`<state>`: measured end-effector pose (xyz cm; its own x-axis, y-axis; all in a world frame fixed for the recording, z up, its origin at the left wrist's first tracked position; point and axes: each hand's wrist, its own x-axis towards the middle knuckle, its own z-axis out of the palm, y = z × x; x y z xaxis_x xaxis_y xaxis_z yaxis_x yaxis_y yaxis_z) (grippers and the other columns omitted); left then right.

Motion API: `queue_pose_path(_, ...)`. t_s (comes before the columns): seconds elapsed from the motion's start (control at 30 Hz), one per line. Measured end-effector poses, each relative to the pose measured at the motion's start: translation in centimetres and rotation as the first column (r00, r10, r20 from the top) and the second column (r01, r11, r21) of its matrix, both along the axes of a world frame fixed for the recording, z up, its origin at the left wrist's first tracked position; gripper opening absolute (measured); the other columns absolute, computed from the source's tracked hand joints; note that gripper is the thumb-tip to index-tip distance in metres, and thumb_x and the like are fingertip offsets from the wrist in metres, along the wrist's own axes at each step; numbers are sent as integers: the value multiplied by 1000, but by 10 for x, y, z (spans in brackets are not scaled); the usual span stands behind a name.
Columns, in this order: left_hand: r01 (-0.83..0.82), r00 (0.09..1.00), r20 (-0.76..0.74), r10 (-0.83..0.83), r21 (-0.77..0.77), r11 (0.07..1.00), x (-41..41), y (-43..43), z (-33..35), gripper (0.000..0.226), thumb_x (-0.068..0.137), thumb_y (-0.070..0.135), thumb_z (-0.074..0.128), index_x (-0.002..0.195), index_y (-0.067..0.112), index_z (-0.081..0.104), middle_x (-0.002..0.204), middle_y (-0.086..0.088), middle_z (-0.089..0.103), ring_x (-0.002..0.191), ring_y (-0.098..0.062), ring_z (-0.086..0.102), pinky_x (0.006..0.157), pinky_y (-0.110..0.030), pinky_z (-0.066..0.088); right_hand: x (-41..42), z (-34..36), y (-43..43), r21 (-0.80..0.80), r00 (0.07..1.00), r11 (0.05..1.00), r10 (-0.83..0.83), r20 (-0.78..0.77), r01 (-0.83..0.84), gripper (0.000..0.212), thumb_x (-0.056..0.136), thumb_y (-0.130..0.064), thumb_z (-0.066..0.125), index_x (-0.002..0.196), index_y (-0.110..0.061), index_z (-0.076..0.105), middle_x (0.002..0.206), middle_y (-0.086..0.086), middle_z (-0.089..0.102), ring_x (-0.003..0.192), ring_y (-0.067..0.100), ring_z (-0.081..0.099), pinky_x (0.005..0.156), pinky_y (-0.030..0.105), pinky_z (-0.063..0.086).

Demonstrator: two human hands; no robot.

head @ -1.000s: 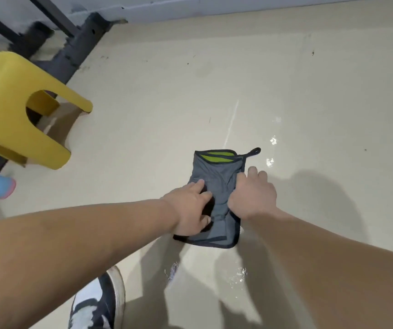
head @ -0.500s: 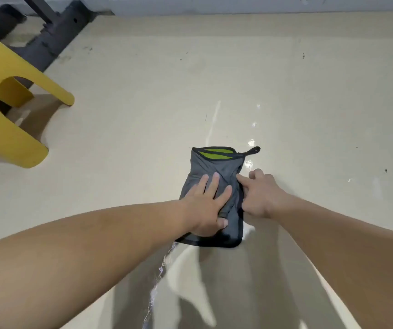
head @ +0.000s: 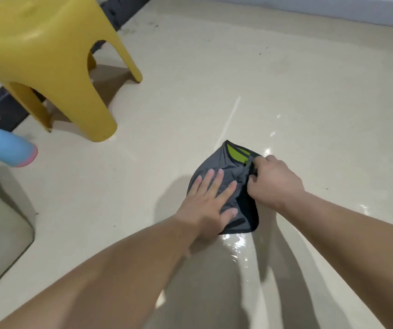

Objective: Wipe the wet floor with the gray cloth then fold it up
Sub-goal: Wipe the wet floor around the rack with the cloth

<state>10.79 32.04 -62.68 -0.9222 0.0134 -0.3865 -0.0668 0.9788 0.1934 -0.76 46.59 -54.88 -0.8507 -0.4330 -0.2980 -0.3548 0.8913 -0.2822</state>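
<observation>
The left hand (head: 205,203) hides the middle of the gray cloth (head: 217,162). In the grip of the right hand (head: 274,181), the fingertips curl out of sight round the cloth's edge. Far left of that grip, the picture's edge cuts off a yellow stool (head: 48,55) and a blue object (head: 5,146).

left hand (head: 208,203) flat, fingers straight and spread; right hand (head: 276,181) curled, thumb and fingers pinching

No readable text, label, brand or number anywhere
</observation>
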Motion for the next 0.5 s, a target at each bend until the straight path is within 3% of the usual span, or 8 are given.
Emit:
queue_pose_path(0.13,-248,969,0,249,-42,968,42,-87,0,70,101,67,13,159,40,-17,166,-1,-33,149,-20,-38,125,-47,-16,49,-3,-81,-156,979,975,174,103,-156,26,94,-29,46,116,-21,57,116,5,54,113,30,53,91,46,51)
queue_pose_path(0.3,-467,884,-8,468,-76,881,107,-99,-4,70,98,62,5,159,37,-19,166,-5,-33,150,-25,-36,124,-48,-17,108,-17,-126,-110,928,932,357,109,-346,28,96,-36,47,120,-26,58,118,1,51,117,24,49,84,36,49)
queue_pose_path(0.4,-382,924,0,383,-67,922,152,-73,0,73,95,64,1,159,35,-19,163,-6,-37,147,-27,-41,124,-50,-16,127,-24,-130,-43,914,915,403,49,-402,27,97,-40,45,115,-25,59,115,1,51,115,24,50,79,35,48)
queue_pose_path(0.5,-150,975,-164,149,8,989,181,-106,-6,69,103,64,25,164,33,13,172,-8,-7,158,-30,-14,128,-50,-2,132,-27,-131,-39,896,896,443,17,-443,23,96,-39,45,108,-25,58,108,-2,54,112,23,52,74,34,47)
